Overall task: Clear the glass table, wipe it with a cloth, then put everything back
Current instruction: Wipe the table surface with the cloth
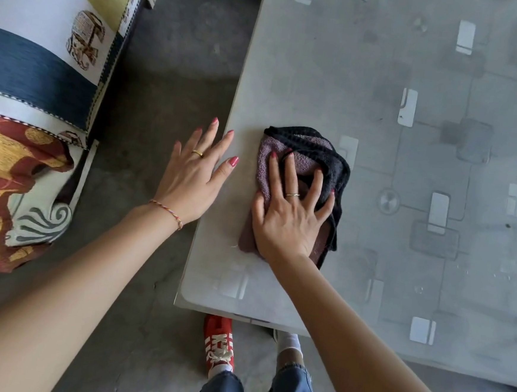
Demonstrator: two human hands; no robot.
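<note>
The frosted glass table (407,176), patterned with pale rectangles, fills the right half of the view. Near its left edge lies a crumpled purple cloth with black trim (325,157). My right hand (290,207) presses flat on the cloth, fingers spread over it. My left hand (195,172) is spread open beside the table's left edge, its thumb and forefinger reaching over the rim; whether it touches the glass is unclear.
A sofa with patterned cushions and a red-and-gold cloth (37,85) stands at the left, across a strip of grey floor (174,65). My red shoe (219,342) and jeans show below the table's near edge.
</note>
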